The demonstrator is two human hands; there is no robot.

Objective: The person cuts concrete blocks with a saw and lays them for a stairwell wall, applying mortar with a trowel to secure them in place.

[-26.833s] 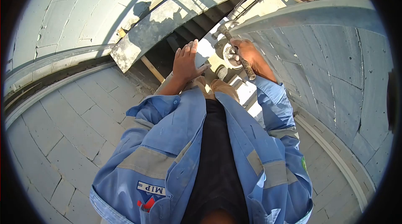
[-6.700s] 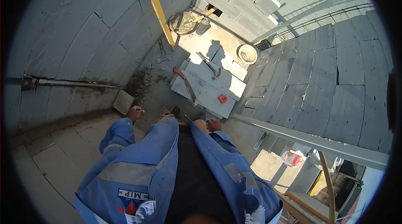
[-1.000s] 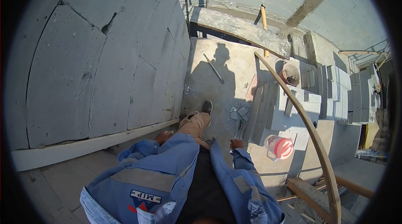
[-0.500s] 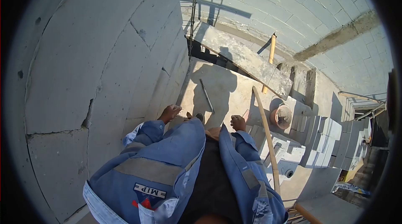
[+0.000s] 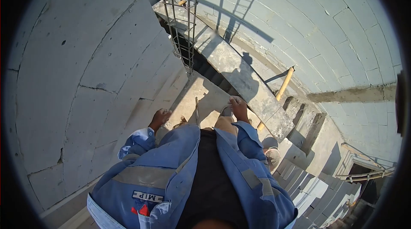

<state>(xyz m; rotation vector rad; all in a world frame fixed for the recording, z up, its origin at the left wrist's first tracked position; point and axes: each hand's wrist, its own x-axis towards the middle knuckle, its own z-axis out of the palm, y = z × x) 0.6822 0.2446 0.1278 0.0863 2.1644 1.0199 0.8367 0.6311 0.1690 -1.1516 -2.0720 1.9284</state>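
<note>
The person stands on a narrow floor and looks straight down past a blue jacket. The left hand hangs half open with the fingers loosely bent and nothing in it, just beside the block wall on that side. The right hand is out in front of the body with its fingers curled under. I cannot tell whether it holds anything.

A thin rod lies on the floor below, between the two hands and nearer the left one, running away from the person. Past it a rebar cage stands upright at the wall's end. A concrete slab runs slantwise from the cage to just past the right hand, with a dark gap beneath it. A wooden pole leans at the slab's far edge against the curved far wall. Lower right, a bucket sits by a row of blocks set on edge.
</note>
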